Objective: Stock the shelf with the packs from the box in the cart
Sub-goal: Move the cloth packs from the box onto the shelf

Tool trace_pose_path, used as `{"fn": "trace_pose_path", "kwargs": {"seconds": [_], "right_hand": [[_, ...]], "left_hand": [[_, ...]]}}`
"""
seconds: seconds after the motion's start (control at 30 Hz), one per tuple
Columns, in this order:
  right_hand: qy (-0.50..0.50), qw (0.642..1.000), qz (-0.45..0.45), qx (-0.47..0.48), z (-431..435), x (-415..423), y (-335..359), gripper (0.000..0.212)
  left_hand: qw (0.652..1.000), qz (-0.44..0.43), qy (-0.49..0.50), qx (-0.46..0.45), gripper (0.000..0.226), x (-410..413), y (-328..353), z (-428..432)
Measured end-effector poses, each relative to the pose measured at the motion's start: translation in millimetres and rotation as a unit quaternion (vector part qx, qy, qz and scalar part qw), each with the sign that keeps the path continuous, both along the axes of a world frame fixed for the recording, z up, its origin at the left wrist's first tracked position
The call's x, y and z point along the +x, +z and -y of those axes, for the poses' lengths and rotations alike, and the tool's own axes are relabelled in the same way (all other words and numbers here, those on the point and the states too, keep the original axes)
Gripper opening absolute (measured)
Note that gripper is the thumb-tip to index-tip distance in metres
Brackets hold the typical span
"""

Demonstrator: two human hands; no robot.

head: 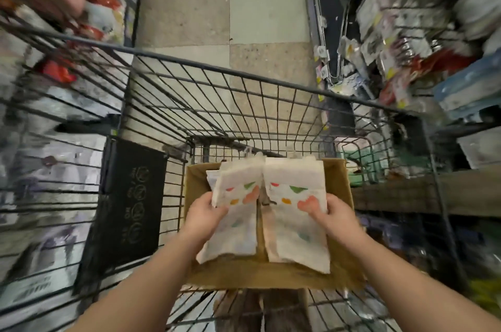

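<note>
A brown cardboard box (344, 212) sits in the near end of a black wire cart (206, 104). Above the box I hold two stacks of white packs printed with coloured shapes. My left hand (204, 216) grips the left stack (235, 212) by its left edge. My right hand (332, 216) grips the right stack (294, 212) by its right edge, thumb on top. The two stacks meet in the middle, roughly side by side. The inside of the box is mostly hidden by the packs.
Shelves packed with blurred goods line both sides of the aisle: left shelf (54, 33), right shelf (420, 33). A wooden shelf board (461, 193) lies at the right beside the cart. A black placard (132, 196) hangs on the cart's left side. Tiled floor (222, 6) runs ahead.
</note>
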State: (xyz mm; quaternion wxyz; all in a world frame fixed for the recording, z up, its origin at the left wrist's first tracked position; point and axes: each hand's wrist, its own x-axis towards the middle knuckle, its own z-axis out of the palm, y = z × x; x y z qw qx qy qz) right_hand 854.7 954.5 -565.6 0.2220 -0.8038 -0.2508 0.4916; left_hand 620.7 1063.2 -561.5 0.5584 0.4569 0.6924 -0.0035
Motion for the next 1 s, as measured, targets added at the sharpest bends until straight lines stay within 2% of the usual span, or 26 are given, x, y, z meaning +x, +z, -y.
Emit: {"fn": "trace_pose_path", "kwargs": {"seconds": [0.13, 0.4, 0.7, 0.9, 1.0], "right_hand": [[-0.035, 0.997, 0.044, 0.060, 9.5, -11.4, 49.8, 0.037], [-0.122, 0.975, 0.064, 0.175, 25.9, -26.7, 151.9, 0.024], [-0.208, 0.926, 0.120, 0.290, 65.8, -26.9, 258.0, 0.015], [-0.252, 0.890, 0.157, 0.345, 123.1, -22.8, 325.1, 0.030], [-0.279, 0.869, 0.170, 0.372, 162.5, -22.5, 350.0, 0.029]], "left_hand": [[0.998, 0.048, 0.011, 0.027, 0.024, -5.2, 50.6, 0.4], [0.985, 0.126, -0.012, 0.114, 0.032, -13.0, 158.9, 2.9], [0.951, 0.253, -0.056, 0.168, 0.015, 0.2, 251.1, 15.8], [0.917, 0.344, -0.090, 0.180, 0.018, 32.2, 307.8, 50.4], [0.898, 0.384, -0.116, 0.181, 0.015, 46.3, 329.9, 80.0]]}}
